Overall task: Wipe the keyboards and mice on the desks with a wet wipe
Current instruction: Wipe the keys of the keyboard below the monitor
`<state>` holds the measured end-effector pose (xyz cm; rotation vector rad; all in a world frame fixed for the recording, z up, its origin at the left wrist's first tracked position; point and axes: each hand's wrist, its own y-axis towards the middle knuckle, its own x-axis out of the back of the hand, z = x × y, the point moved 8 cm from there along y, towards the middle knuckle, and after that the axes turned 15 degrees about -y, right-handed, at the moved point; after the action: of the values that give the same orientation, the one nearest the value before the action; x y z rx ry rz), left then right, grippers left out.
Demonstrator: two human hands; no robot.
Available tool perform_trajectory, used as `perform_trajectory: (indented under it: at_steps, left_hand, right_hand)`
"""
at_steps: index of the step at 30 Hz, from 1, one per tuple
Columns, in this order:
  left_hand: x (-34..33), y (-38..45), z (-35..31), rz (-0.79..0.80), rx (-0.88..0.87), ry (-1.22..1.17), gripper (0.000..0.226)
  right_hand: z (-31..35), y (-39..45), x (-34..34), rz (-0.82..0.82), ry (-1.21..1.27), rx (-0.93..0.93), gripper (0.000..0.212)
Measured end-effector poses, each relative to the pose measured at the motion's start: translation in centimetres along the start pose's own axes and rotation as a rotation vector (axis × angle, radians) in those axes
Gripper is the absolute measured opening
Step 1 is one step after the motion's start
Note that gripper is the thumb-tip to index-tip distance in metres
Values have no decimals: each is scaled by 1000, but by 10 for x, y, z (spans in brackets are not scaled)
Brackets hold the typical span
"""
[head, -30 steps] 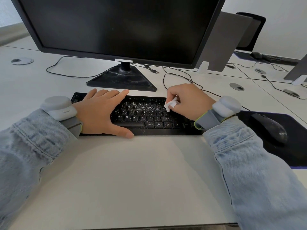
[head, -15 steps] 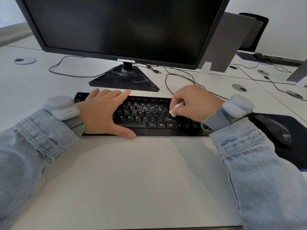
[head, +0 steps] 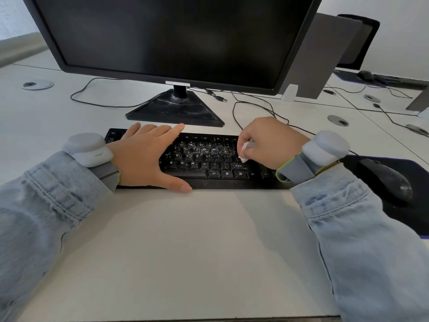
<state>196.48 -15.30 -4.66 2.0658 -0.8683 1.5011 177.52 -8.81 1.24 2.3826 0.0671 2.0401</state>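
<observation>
The right hand [head: 269,142] has its fingers curled around a small white wet wipe [head: 245,152], bunched into a wad and pressed down onto the keys at the right-middle part of the black keyboard [head: 209,163]. The left hand [head: 144,156] lies flat on the left half of the keyboard, fingers straight and close together pointing away from the person, thumb spread along the front edge; it grasps nothing. White specks cover the keys between the two hands.

The keyboard lies on the white desk [head: 174,240] with its long axis running left to right, parallel to the desk's near edge, its key rows facing the person. It sits just in front of the base of the dark monitor [head: 176,36]. To the right, a black mouse [head: 387,180] rests on a dark mouse pad [head: 415,219], its long axis pointing away and slightly left, near the keyboard's right end.

Both wrists carry grey bands with rounded housings, and both arms wear light denim sleeves. Black cables trail across the desk behind the keyboard. A second mouse [head: 365,75] and keyboard show far back right.
</observation>
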Motion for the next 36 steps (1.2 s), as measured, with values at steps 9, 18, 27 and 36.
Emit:
perform_trajectory:
  at_steps: [9, 18, 27, 36]
  left_hand:
    - [0, 0, 2, 1, 9, -5, 148]
    - [-1, 1, 3, 1, -4, -13, 149]
    - [-1, 1, 1, -5, 0, -14, 150]
    - [-1, -1, 0, 25, 52, -29, 153]
  right_hand:
    - [-19, 2, 8, -170, 115, -104, 19]
    - [-4, -1, -2, -36, 33, 40, 13]
    - [0, 2, -1, 8, 14, 59, 16]
    - [3, 5, -2, 16, -82, 12, 25]
